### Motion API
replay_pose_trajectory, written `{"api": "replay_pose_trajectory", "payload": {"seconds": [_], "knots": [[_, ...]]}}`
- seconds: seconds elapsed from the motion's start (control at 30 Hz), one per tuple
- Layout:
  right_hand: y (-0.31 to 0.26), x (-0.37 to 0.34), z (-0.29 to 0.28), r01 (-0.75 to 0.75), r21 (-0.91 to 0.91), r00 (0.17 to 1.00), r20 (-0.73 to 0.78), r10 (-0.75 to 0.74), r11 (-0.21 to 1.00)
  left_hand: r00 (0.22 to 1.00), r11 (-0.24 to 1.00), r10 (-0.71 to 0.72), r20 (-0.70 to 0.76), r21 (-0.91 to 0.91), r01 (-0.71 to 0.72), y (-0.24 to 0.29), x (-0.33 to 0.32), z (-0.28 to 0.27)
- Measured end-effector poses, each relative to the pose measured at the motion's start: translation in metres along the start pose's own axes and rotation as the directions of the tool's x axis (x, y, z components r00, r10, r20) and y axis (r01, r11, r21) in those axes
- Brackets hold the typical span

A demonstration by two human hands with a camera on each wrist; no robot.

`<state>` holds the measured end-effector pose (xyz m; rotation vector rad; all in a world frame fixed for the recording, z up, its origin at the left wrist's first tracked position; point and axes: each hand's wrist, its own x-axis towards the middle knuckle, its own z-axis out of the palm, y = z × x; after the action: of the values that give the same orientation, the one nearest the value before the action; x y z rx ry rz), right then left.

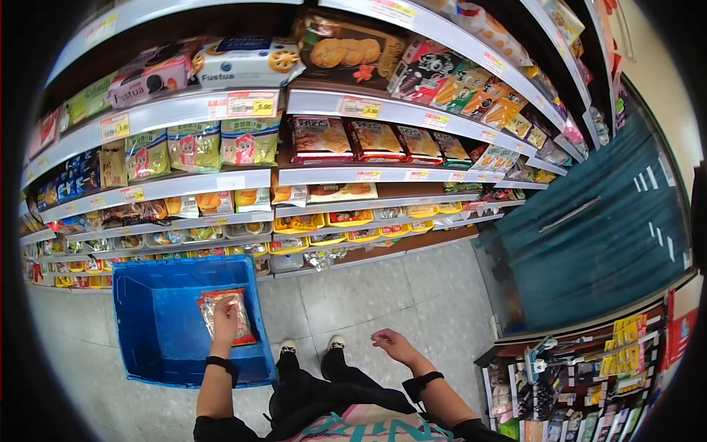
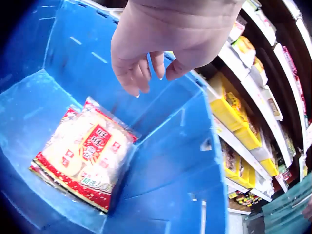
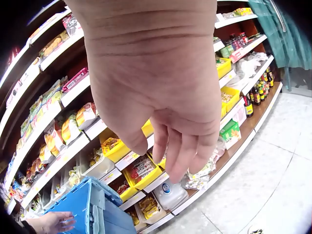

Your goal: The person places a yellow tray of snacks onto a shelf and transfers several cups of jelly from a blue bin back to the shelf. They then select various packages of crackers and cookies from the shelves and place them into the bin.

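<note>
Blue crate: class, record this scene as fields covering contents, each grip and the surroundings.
Container: blue crate
Contents: red-and-white snack packets, at least two, overlapping
Left grip: above the packets, fingers relaxed, holding nothing
Right grip: outside the crate, holding nothing
Surroundings: stocked shelves; teal curtain

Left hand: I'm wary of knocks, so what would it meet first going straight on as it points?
The left hand would most likely meet the snack bag in the blue crate, though depth is unclear and the crate's side might come first.
</note>
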<state>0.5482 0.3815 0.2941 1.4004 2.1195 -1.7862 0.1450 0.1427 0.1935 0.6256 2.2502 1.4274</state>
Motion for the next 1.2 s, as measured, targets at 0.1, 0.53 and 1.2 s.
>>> {"api": "replay_pose_trajectory", "payload": {"seconds": [0.1, 0.53, 1.2], "knots": [[0.015, 0.008, -0.019, 0.04, 0.019, 0.999, -0.015, -0.04, 0.999, 0.993, 0.999, 0.033, 0.112, -0.047, -0.028, 0.052, 0.008, 0.039], [0.098, -0.006, -0.15, 0.042, 0.165, 0.976, -0.216, -0.005, 0.985, 0.775, 0.752, 0.596, 0.211, 0.19, -0.63, 0.25, 0.078, 0.208], [0.153, -0.041, -0.175, 0.001, 0.39, 0.889, -0.422, 0.178, 0.921, 0.931, 0.531, 0.264, 0.253, 0.767, -0.359, 0.297, 0.186, 0.234]]}}
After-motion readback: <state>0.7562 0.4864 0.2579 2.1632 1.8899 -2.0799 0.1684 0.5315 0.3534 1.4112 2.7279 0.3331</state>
